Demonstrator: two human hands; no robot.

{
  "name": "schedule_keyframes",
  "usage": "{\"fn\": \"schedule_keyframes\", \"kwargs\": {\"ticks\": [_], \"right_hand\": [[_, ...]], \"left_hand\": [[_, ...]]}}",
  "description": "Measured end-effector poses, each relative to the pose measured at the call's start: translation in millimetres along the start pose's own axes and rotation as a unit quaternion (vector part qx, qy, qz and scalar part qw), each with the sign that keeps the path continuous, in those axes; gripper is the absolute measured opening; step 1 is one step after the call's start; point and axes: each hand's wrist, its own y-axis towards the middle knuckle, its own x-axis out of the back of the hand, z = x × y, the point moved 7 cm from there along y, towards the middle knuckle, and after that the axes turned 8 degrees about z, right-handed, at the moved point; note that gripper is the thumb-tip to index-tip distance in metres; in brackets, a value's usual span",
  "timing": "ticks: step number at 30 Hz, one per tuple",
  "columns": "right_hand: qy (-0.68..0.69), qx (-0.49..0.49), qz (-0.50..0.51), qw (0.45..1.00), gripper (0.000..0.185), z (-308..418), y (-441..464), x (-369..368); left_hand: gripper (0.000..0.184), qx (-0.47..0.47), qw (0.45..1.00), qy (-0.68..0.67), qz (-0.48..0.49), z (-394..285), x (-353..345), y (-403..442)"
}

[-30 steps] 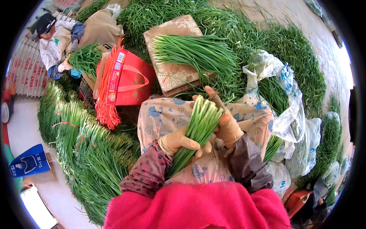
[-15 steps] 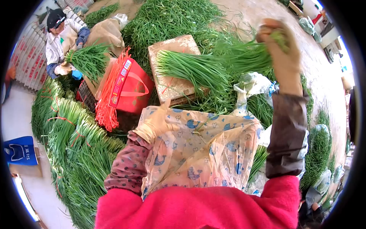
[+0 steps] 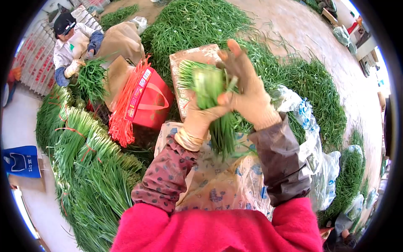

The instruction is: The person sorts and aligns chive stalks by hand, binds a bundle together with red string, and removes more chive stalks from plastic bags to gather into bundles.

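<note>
Left hand wrapped round the bunch, right hand spread beside it

My left hand (image 3: 199,119) is closed about a bunch of green stalks (image 3: 208,84), the thumb laid across the front and the fingers round the back, mostly hidden from me. The bunch stands over my lap, pale cut ends up, green leaves hanging below my grip; its top is blurred. My right hand (image 3: 249,94) is spread wide just to the right, palm turned toward the stalks, fingers pointing up and away. Its thumb reaches in close to the bunch near my left thumb; whether it touches or pinches any stalk I cannot tell, for the blur.

Behind the bunch is a patterned board (image 3: 201,53) with more stalks (image 3: 186,73) lying on it, partly covered by my hands. Left of the board stands a red bag (image 3: 153,101), with red ties (image 3: 128,103) draped over its near side. A printed plastic sheet (image 3: 218,191) covers my lap. Tied bundles (image 3: 79,134) are packed along my left, and clear plastic bags (image 3: 325,176) lie to my right. Farther off, at upper left, another person (image 3: 73,46) holds a handful of greens (image 3: 91,80).
</note>
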Motion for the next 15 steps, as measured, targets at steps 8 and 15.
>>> {"fn": "schedule_keyframes", "kwargs": {"ticks": [8, 15], "right_hand": [[-0.073, -0.332, 0.074, 0.937, 0.126, -128, -101, -35], [0.004, -0.449, 0.016, 0.893, 0.125, -168, -128, -28]], "left_hand": [[0.035, 0.053, 0.965, -0.242, -0.082, 77, 47, 9], [0.049, 0.154, 0.928, -0.329, -0.082, 139, 63, 9]]}}
